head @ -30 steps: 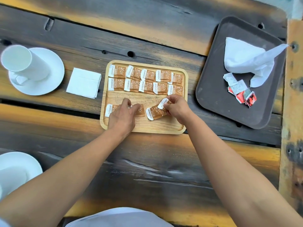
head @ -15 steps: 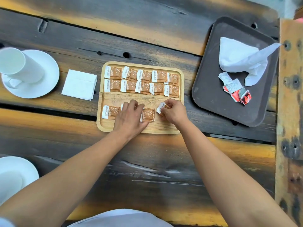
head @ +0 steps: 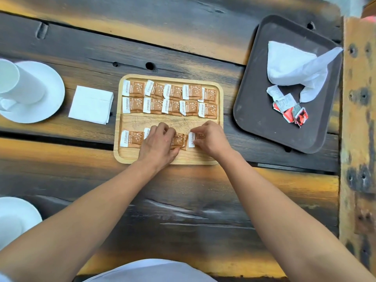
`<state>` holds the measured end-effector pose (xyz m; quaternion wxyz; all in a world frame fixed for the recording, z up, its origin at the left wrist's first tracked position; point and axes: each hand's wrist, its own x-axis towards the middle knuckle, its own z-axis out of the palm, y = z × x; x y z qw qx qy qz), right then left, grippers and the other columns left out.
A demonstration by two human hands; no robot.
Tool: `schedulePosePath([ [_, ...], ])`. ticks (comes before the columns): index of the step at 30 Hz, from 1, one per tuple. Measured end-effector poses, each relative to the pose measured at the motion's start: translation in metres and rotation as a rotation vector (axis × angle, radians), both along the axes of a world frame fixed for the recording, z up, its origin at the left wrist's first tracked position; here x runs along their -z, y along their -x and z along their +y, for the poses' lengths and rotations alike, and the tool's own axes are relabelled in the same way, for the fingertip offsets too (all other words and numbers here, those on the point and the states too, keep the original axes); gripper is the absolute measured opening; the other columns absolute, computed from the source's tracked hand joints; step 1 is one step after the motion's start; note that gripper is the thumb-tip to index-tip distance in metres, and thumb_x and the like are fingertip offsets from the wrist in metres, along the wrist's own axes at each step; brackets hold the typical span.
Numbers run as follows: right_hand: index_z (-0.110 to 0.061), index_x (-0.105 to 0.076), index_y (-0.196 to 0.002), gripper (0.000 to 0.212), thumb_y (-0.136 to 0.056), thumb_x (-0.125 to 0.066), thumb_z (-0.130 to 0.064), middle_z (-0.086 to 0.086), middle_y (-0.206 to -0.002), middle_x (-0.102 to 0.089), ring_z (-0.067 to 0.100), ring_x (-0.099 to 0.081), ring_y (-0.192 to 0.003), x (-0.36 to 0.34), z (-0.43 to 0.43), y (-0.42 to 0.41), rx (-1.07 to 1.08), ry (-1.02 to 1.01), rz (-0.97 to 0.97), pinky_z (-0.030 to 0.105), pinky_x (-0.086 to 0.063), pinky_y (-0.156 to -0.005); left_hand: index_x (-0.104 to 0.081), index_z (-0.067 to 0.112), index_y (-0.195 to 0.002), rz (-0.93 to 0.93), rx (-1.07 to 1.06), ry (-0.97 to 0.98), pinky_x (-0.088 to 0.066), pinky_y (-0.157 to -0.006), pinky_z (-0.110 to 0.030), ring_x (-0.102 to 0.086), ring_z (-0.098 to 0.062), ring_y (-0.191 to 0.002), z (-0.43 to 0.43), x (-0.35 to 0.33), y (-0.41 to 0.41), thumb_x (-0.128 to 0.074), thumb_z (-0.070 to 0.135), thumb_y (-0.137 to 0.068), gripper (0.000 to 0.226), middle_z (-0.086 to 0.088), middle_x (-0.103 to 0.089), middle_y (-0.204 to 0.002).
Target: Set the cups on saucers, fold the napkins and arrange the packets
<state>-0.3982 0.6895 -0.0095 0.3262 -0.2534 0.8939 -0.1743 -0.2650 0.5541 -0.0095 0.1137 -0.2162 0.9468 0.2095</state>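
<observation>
Left hand (head: 158,143) pinches a brown packet (head: 178,140) mid-frame; right hand (head: 211,139) pinches the neighbouring packet (head: 191,140) just rightward, nearly touching, I'd say.

we are noting what looks like a café or tea-service spot: rustic plank table (head: 183,37), brown serving tray (head: 254,110), branded sugar packets (head: 133,88) lying in rows, white cup (head: 20,82) sitting on its saucer (head: 50,94).

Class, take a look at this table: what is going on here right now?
A person is laying brown packets in rows on a wooden tray. Two far rows hold five each; in the near row the left hand grips the middle packets and the right hand pinches the rightmost packet. A cup sits on a saucer at left, beside a folded napkin.
</observation>
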Motion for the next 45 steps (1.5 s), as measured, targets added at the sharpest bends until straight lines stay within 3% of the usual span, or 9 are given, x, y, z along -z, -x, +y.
schedulePosePath([
  [4,-0.025,-0.066,-0.127,0.049,-0.08,-0.078,-0.023,0.002,-0.118,-0.051,0.025,-0.04,-0.115,0.0,0.005,-0.006,-0.087,-0.015,0.091,0.038,-0.04,-0.102,-0.054,0.019,-0.117,-0.006,-0.014,-0.022,-0.053,-0.081,-0.038,-0.048,-0.021,-0.109,-0.003,-0.002,0.0,-0.069,0.046,-0.082,0.047,-0.003,-0.049,-0.119],
  [14,-0.017,-0.067,-0.123,0.041,-0.084,-0.075,-0.028,0.004,-0.121,-0.053,0.025,-0.044,-0.12,0.001,0.008,-0.022,-0.01,0.046,0.097,0.037,-0.043,-0.099,-0.055,0.018,-0.118,-0.003,-0.002,-0.02,-0.05,-0.079,-0.034,-0.05,-0.021,-0.108,-0.008,-0.005,-0.003,-0.066,0.048,-0.082,0.048,-0.003,-0.051,-0.119],
  [19,-0.02,-0.068,-0.123,0.046,-0.08,-0.079,-0.029,0.001,-0.112,-0.063,0.017,-0.06,-0.097,-0.022,0.02,-0.003,0.133,0.207,0.064,0.033,-0.052,-0.09,-0.056,0.018,-0.115,0.061,0.014,-0.039,-0.05,-0.073,-0.034,-0.052,-0.021,-0.105,-0.003,-0.006,-0.001,-0.067,0.048,-0.082,0.046,-0.003,-0.052,-0.116],
  [22,-0.027,-0.063,-0.13,0.061,-0.073,-0.085,-0.03,-0.002,-0.117,-0.062,0.013,-0.062,-0.091,-0.035,0.031,-0.002,-0.01,0.185,-0.089,0.026,-0.051,-0.086,-0.054,0.018,-0.114,0.095,0.073,-0.086,-0.051,-0.074,-0.033,-0.052,-0.021,-0.104,0.016,-0.011,0.01,-0.066,0.048,-0.082,0.046,-0.004,-0.053,-0.115],
  [25,-0.023,-0.068,-0.122,0.044,-0.08,-0.08,-0.018,-0.001,-0.106,-0.07,0.003,-0.065,-0.08,-0.033,0.043,-0.006,0.022,0.169,-0.179,0.02,-0.052,-0.079,-0.054,0.014,-0.115,0.112,0.104,-0.156,-0.053,-0.077,-0.037,-0.052,-0.022,-0.103,0.04,-0.013,0.023,-0.064,0.042,-0.085,0.042,-0.006,-0.053,-0.115],
  [29,-0.012,-0.073,-0.098,0.012,-0.088,-0.069,-0.005,0.0,-0.081,-0.071,0.005,-0.068,-0.062,-0.023,0.055,-0.003,0.33,0.217,-0.249,0.022,-0.056,-0.062,-0.055,0.012,-0.114,0.136,0.097,-0.246,-0.051,-0.084,-0.038,-0.054,-0.024,-0.101,0.062,-0.011,0.039,-0.062,0.024,-0.089,0.029,-0.008,-0.054,-0.112],
  [32,-0.014,-0.074,-0.093,0.012,-0.089,-0.067,-0.005,-0.003,-0.083,-0.07,0.015,-0.068,-0.074,-0.015,0.058,0.006,0.392,0.166,-0.139,0.029,-0.056,-0.075,-0.056,0.01,-0.117,0.158,0.041,-0.254,-0.048,-0.088,-0.038,-0.051,-0.024,-0.106,0.06,-0.005,0.039,-0.062,0.015,-0.088,0.03,-0.008,-0.054,-0.114],
  [37,-0.02,-0.077,-0.092,0.014,-0.089,-0.068,-0.01,-0.019,-0.078,-0.064,-0.003,-0.06,-0.075,-0.008,0.057,0.022,0.323,0.112,-0.044,0.023,-0.052,-0.079,-0.058,0.011,-0.124,0.098,0.042,-0.264,-0.049,-0.092,-0.035,-0.052,-0.023,-0.11,0.043,0.011,0.028,-0.07,0.019,-0.086,0.04,-0.007,-0.053,-0.116],
  [45,-0.011,-0.075,-0.105,0.018,-0.088,-0.068,-0.011,0.004,-0.1,-0.073,0.012,-0.062,-0.086,-0.004,0.048,0.021,0.222,0.065,0.044,0.029,-0.052,-0.084,-0.058,0.008,-0.126,0.105,-0.006,-0.266,-0.05,-0.087,-0.034,-0.055,-0.025,-0.105,0.044,0.01,0.031,-0.07,0.02,-0.087,0.042,-0.009,-0.053,-0.117],
])
